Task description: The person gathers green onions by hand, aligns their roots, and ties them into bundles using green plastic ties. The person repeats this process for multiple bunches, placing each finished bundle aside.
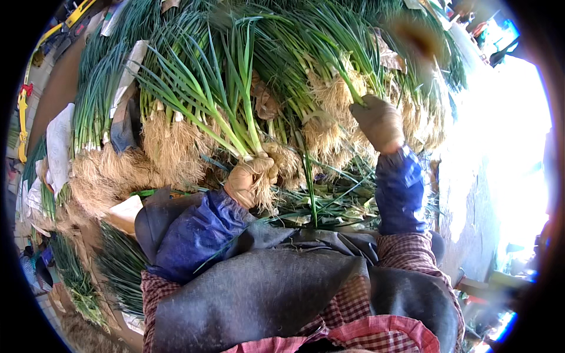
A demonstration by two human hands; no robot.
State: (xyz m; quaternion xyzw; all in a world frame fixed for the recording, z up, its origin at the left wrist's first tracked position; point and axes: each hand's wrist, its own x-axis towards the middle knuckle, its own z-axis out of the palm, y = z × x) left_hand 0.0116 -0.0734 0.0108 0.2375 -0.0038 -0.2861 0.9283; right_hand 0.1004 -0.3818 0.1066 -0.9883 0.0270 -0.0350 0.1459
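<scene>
My left hand (240,183), in a tan glove, is closed around the lower ends of a few green onions (242,138). Their green leaves fan up and to the left, and pale roots hang below the fist. At the right, my gloved right hand (381,122) is closed at the lower part of another green onion (348,79), whose leaves lean up toward the pile. The fingertips of this hand are partly hidden. Behind both hands lies a broad heap of green onions (329,35) with bushy, straw-coloured roots (176,144) turned toward me.
Loose leaves and trimmings (347,200) lie between my arms, next to a dark apron (247,294) over my lap. More green onions (120,259) are at the lower left. Paper-like wrappers (126,76) stick out of the heap. Bright light washes out the right side.
</scene>
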